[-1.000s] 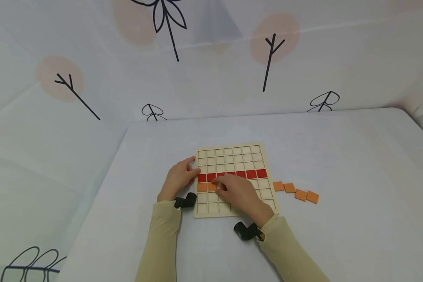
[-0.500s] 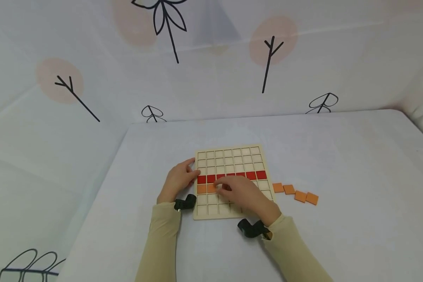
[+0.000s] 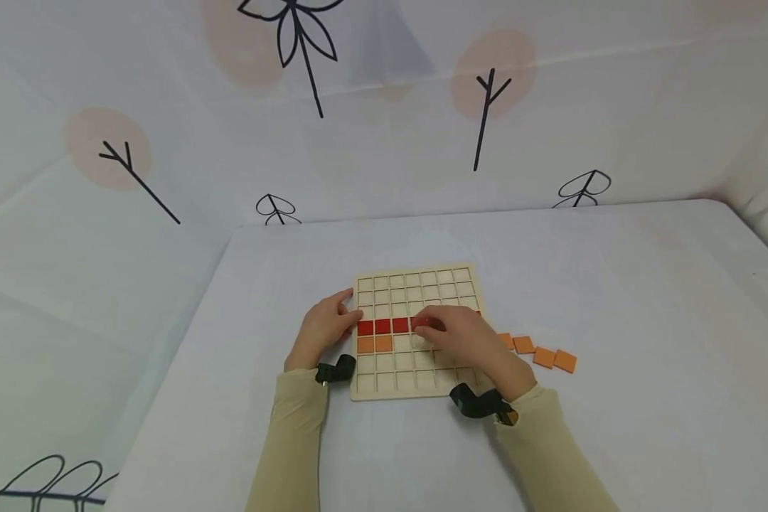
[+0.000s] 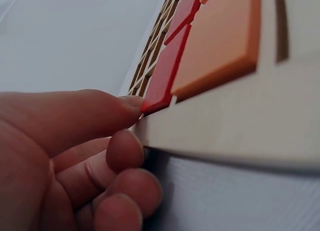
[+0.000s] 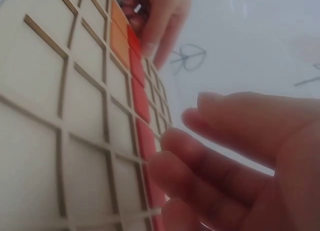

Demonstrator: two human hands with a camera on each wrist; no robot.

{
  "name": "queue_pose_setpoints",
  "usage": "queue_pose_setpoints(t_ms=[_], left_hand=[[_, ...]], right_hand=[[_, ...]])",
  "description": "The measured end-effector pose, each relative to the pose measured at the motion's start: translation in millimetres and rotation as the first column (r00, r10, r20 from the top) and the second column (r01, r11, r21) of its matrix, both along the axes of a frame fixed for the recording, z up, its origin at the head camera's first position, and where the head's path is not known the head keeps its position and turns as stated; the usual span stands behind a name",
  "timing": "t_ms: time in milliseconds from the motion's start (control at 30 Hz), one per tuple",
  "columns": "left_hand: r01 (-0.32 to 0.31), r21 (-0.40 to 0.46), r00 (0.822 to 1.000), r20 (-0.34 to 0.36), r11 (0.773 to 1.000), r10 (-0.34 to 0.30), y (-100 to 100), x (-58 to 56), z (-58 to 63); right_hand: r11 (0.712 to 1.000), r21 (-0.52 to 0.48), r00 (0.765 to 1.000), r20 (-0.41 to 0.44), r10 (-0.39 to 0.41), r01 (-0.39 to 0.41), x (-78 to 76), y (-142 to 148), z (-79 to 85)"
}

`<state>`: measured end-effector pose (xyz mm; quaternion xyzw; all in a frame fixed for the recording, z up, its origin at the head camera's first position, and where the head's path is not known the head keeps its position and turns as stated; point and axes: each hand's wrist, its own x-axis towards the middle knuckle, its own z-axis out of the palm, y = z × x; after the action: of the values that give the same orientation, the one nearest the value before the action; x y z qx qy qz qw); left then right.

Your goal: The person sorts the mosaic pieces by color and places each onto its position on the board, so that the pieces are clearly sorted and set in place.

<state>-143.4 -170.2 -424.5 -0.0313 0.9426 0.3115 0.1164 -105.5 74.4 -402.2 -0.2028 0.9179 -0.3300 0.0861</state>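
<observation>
A pale wooden grid board (image 3: 385, 382) lies on the white-covered table in the head view. Red square tiles (image 3: 382, 326) fill one row across it, partly hidden by the right hand. Just below, two orange tiles (image 3: 374, 345) occupy the leftmost cells of their row. My left hand (image 3: 324, 326) holds the board's left edge, thumb on the rim near the end red tile (image 4: 162, 78) and other fingers curled beside it. Over the board's right half hovers my right hand (image 3: 466, 340), fingers loosely bent and nothing between thumb and fingertips in the right wrist view.
Several loose orange tiles (image 3: 545, 357) lie in a slanting line right of the board. Dark wrist cameras (image 3: 476, 402) sit on both wrists. A white cloth wall (image 3: 384, 156) with printed plants rises behind the table.
My right hand has left the second orange tile and moved right and up over the red row, baring the orange tiles and cells beside them. The left hand stays at the board's edge.
</observation>
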Motion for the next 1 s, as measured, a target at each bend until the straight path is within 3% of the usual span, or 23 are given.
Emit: queue_pose_setpoints(t_ms=[167, 633, 1000], left_hand=[[0.001, -0.004, 1.0, -0.003, 1.0, -0.001, 0.2, 0.0, 0.2], [0.014, 0.021, 1.0, -0.027, 1.0, -0.013, -1.5, 3.1, -0.9], [-0.011, 0.032, 1.0, -0.009, 0.999, 0.011, -1.5, 2.4, -0.1]], right_hand=[[0.999, -0.013, 0.999, 0.0, -0.035, 0.035, -2.7, 14.9, 2.2], [0.996, -0.035, 0.986, 0.152, -0.074, 0.08, -6.8, 49.0, 0.9], [0.988, -0.022, 0.957, 0.252, -0.143, 0.154, -8.8, 74.6, 2.0]])
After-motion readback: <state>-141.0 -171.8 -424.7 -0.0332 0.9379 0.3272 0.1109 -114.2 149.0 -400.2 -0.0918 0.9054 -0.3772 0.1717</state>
